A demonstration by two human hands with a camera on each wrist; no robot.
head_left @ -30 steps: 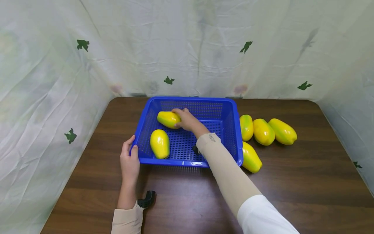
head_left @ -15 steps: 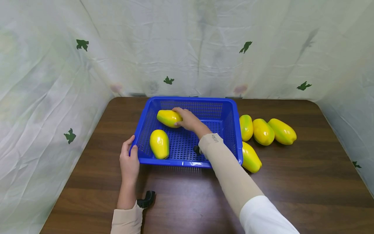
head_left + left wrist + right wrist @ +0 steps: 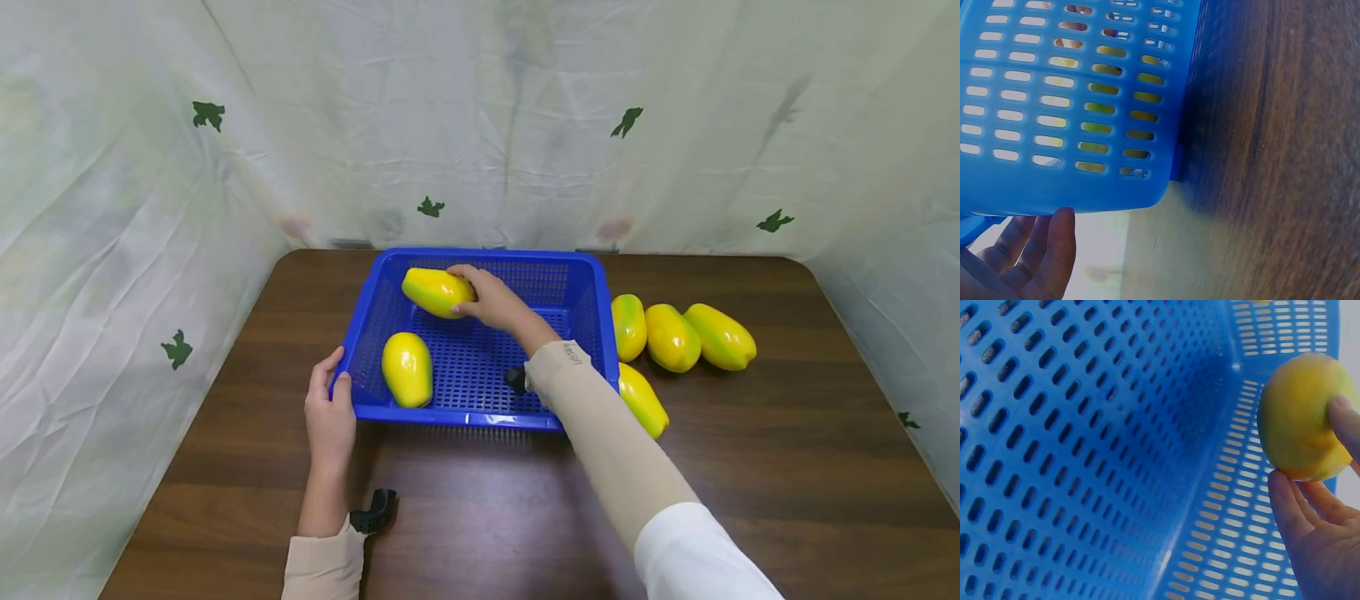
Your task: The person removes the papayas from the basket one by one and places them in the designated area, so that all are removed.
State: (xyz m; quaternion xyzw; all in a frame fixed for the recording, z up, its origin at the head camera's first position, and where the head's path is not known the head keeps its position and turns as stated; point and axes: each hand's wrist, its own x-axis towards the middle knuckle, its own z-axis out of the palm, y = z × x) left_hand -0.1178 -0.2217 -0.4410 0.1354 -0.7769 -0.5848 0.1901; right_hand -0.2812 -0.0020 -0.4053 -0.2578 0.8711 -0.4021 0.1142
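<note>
A blue perforated plastic basket (image 3: 450, 416) stands on the table. My left hand (image 3: 330, 421) grips its rim at the near left corner; in the left wrist view the fingers (image 3: 1060, 250) bend at the rim. Inside, my right hand (image 3: 497, 304) holds a yellow-green papaya (image 3: 431, 290) by its right end, near the far left part of the basket. The right wrist view has thumb and fingers around this papaya (image 3: 1300, 419), above the basket floor. A second papaya (image 3: 407, 369) lies in the basket's left front part.
To the right of the basket several papayas (image 3: 672, 337) lie on the brown wooden table (image 3: 465, 517), one (image 3: 642, 402) partly hidden behind the basket's right rim. A pale curtain (image 3: 525, 125) surrounds the table. Black wrist mounts (image 3: 375, 511) stick out from the sleeves.
My right hand has raised the papaya from the basket floor and shifted it slightly toward the back. The left hand stays on the rim.
</note>
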